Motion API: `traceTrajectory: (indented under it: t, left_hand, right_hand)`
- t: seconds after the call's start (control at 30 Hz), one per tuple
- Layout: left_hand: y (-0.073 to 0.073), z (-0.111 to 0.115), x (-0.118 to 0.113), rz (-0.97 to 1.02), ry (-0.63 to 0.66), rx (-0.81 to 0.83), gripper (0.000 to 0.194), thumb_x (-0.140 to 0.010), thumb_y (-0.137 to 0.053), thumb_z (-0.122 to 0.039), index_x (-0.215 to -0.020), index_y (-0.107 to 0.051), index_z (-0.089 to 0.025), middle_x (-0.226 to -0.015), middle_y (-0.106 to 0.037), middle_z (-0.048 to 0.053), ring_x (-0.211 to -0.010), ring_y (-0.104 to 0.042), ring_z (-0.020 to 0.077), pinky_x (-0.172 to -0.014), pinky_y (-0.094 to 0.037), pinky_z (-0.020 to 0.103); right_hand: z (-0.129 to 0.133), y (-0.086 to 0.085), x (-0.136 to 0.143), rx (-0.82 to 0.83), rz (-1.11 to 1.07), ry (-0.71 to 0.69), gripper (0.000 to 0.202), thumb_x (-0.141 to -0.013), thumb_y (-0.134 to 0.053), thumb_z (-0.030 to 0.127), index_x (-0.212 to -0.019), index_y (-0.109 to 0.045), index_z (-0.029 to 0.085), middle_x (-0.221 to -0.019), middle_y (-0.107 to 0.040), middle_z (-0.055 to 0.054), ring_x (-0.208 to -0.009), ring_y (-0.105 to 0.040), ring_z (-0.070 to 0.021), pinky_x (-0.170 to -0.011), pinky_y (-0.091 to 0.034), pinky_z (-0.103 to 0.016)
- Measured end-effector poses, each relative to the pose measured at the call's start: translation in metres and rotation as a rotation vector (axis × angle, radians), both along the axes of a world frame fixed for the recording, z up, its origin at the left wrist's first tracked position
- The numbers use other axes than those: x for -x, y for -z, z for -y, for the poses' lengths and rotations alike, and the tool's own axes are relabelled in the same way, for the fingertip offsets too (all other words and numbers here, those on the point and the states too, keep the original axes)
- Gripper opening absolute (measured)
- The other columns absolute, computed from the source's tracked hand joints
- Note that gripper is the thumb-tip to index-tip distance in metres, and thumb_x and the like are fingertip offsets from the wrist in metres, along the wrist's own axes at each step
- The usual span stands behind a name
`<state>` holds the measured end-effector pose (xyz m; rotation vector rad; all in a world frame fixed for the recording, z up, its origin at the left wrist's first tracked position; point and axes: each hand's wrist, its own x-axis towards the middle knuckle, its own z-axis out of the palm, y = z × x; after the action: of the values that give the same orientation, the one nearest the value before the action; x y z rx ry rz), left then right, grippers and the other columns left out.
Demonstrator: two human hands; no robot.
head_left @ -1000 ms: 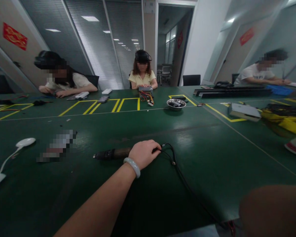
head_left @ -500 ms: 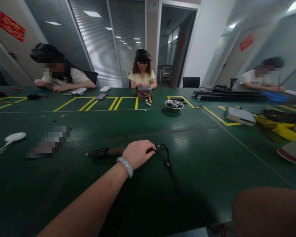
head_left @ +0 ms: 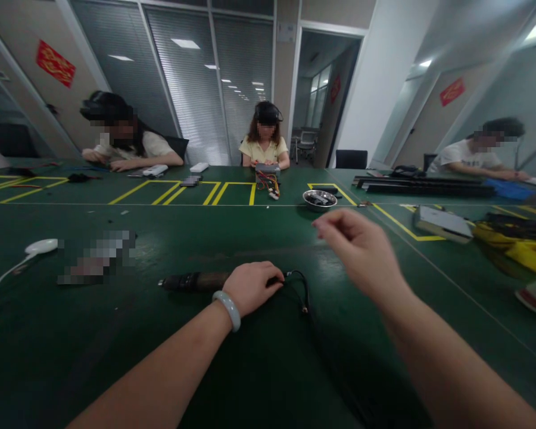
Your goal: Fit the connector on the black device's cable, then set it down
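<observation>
Matt screwdriver (head_left: 205, 281), shiny metal bowl (head_left: 320, 208), smooth tabletop (head_left: 250, 233) (faintly glossy)

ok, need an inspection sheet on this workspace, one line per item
Surface: green tabletop, yellow outlines on the far part.
Job's things: dark cylindrical tool lying flat, tip pointing left.
Clutter: metal bowl of small parts, grey box; pixelated item, unreadable.
Grips: left grip over the tool's other end; right grip raised, nothing seen in it.
Cables: black cable emerging past left grip, toward near edge.
Surroundings: three seated people, open doorway.
</observation>
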<state>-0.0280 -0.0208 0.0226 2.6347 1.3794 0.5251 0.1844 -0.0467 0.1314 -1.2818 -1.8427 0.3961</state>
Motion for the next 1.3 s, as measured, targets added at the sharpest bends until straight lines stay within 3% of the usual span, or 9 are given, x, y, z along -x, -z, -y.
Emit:
traceTrajectory:
  t: [0.1,0.2,0.33,0.57,1.3]
  left_hand:
    - [0.001,0.000,0.000,0.007,0.005,-0.006,0.014,-0.087,-0.057,-0.034,-0.095,-0.066,-0.028,-0.099,-0.068,-0.003,-0.091,-0.062,0.0166,-0.083,-0.047,0.030]
    - [0.002,-0.001,0.001,0.005,0.010,-0.007,0.015,-0.088,-0.056,-0.035,-0.095,-0.066,-0.028,-0.097,-0.068,-0.003,-0.089,-0.062,0.0167,-0.081,-0.047,0.030]
    - [0.003,-0.003,0.002,0.013,0.021,-0.010,0.016,-0.089,-0.054,-0.037,-0.095,-0.066,-0.028,-0.097,-0.067,-0.003,-0.089,-0.062,0.0164,-0.079,-0.047,0.030]
    - [0.006,-0.003,0.002,0.044,0.019,-0.024,0.017,-0.088,-0.055,-0.037,-0.096,-0.066,-0.028,-0.097,-0.067,-0.002,-0.089,-0.062,0.0165,-0.082,-0.047,0.030]
    - [0.003,0.000,0.004,0.026,0.027,-0.042,0.018,-0.083,-0.061,-0.032,-0.100,-0.060,-0.027,-0.096,-0.065,-0.002,-0.090,-0.060,0.0178,-0.081,-0.046,0.032]
  right_hand:
    - [-0.018,0.043,0.008,0.152,0.165,-0.050,0.017,-0.088,-0.053,0.030,-0.085,-0.067,0.019,-0.080,-0.066,-0.002,-0.071,-0.059,-0.0153,-0.063,-0.042,-0.026]
    - [-0.024,0.087,0.012,0.276,0.263,-0.087,0.018,-0.087,-0.054,0.034,-0.085,-0.067,0.022,-0.079,-0.068,-0.001,-0.071,-0.060,-0.0159,-0.061,-0.039,-0.026]
    - [-0.020,0.114,0.014,0.313,0.305,-0.180,0.019,-0.083,-0.059,0.038,-0.092,-0.067,0.024,-0.085,-0.068,-0.001,-0.076,-0.061,-0.0170,-0.063,-0.040,-0.027]
    - [-0.028,0.123,0.014,0.402,0.151,-0.300,0.016,-0.087,-0.055,0.033,-0.093,-0.067,0.023,-0.089,-0.068,0.000,-0.079,-0.061,-0.0147,-0.069,-0.042,-0.025]
    - [-0.032,0.131,0.012,0.418,0.096,-0.277,0.012,-0.085,-0.058,0.031,-0.089,-0.065,0.023,-0.085,-0.068,0.001,-0.077,-0.062,-0.0146,-0.068,-0.043,-0.025]
